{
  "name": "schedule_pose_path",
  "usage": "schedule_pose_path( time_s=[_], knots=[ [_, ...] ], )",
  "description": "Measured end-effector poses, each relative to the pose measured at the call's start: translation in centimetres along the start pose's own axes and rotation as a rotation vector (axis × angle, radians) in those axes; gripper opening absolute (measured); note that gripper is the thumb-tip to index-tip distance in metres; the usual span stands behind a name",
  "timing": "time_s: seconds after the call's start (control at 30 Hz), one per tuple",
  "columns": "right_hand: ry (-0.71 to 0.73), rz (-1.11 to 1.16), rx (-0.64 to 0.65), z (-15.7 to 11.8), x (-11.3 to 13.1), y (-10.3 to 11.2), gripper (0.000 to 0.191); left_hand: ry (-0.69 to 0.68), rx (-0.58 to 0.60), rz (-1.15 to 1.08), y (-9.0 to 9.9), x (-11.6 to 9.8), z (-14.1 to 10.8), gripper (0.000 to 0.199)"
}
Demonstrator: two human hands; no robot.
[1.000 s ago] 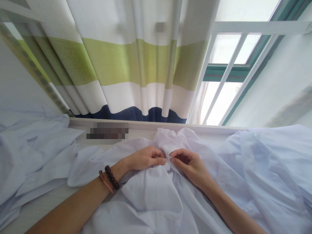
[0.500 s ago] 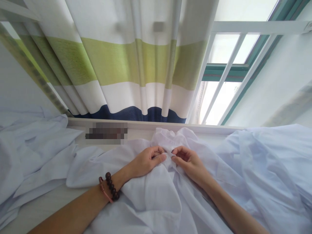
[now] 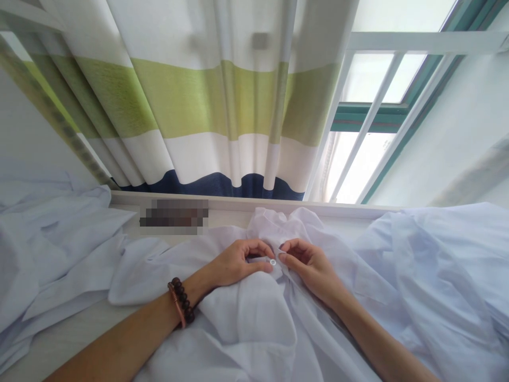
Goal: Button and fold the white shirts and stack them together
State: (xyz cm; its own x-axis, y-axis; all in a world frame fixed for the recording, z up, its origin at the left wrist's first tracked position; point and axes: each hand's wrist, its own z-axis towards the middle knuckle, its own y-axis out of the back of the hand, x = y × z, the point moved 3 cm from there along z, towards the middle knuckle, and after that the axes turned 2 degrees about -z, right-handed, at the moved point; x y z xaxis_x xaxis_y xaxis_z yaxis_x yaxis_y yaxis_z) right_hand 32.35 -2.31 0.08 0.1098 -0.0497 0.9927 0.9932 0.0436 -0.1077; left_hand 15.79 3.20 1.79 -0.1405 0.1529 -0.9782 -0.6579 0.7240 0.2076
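Observation:
A white garment (image 3: 254, 313) lies bunched in front of me, its collar-like end toward the bed's far edge. A small round button (image 3: 272, 262) shows on it between my two hands. My left hand (image 3: 244, 262), with beaded and cord bracelets on the wrist, pinches the fabric beside the button, thumb below and forefinger above. Just right of it, my right hand (image 3: 308, 265) pinches a fold of the same cloth between thumb and fingertips. The fingertips of the two hands are close together but apart.
More white cloth is heaped at the left (image 3: 71, 254) and the right (image 3: 445, 276). A pixelated dark item (image 3: 175, 215) lies by the low far ledge (image 3: 358, 211). Behind hang a striped curtain (image 3: 191, 101) and a white railing (image 3: 421, 43) before a window.
My left thumb and forefinger have shifted and spread slightly, and the button now shows between my hands. The bracelets have slid a little on my wrist. My right hand has barely moved.

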Motion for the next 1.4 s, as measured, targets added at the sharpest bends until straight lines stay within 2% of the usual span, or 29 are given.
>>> schedule_pose_path(
  time_s=[0.13,0.37,0.67,0.8,1.07,1.23,1.4],
  knots=[
    [0.008,-0.046,0.036,-0.1,0.2,-0.2,0.022,0.007,-0.003,-0.007,-0.1,0.1,0.0,0.013],
    [0.010,-0.042,0.057,0.2,-0.2,0.2,0.019,-0.090,-0.084,0.032,-0.2,-0.4,-0.1,0.011],
    [-0.027,-0.061,0.114,0.2,-0.3,0.5,0.014,-0.064,-0.121,-0.026,-0.2,0.2,-0.2,0.013],
    [-0.031,-0.063,0.130,0.1,-0.1,0.5,0.012,-0.102,-0.167,0.023,-0.3,0.1,-0.3,0.015],
    [-0.065,-0.045,0.095,0.2,0.3,0.6,0.011,-0.162,-0.173,0.204,-0.5,-0.4,-0.5,0.014],
    [-0.117,-0.108,0.117,0.2,0.7,0.6,0.012,-0.110,-0.200,0.257,-0.4,-0.3,-0.5,0.012],
    [-0.092,-0.179,0.146,0.2,0.9,0.2,0.009,-0.052,-0.182,0.202,-0.5,-0.3,-0.4,0.013]
  ],
)
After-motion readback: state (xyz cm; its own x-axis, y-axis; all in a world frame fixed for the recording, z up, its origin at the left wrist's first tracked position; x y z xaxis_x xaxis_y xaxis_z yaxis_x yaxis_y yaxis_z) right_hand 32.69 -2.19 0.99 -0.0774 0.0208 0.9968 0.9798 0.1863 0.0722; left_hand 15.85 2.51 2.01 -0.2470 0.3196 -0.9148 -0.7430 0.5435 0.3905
